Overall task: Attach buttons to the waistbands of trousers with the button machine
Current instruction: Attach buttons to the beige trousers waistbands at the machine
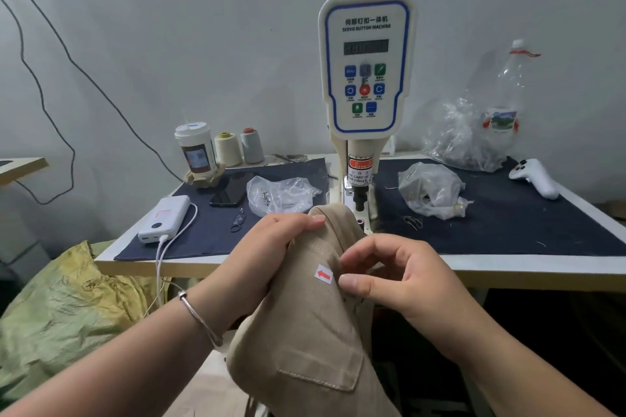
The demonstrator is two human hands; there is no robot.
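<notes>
Trousers (305, 332) held short of button machine (366, 78); my left hand (267, 247) grips waistband (333, 230), right hand (399, 278) pinches fabric by arrow sticker (323, 274). No button visible yet; positioning and pressing remain.

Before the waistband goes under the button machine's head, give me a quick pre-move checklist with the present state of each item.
1. Left hand grips the beige trousers near the top fold: ok.
2. Right hand pinches the fabric edge beside the red arrow sticker: ok.
3. Waistband placed under the punch of the button machine: not ok, the trousers are in front of it.
4. Fingers out of the punch zone: ok, both hands are on the near side.
5. Button loaded in the die: cannot tell.
6. Display reading: cannot tell, blurred.
</notes>
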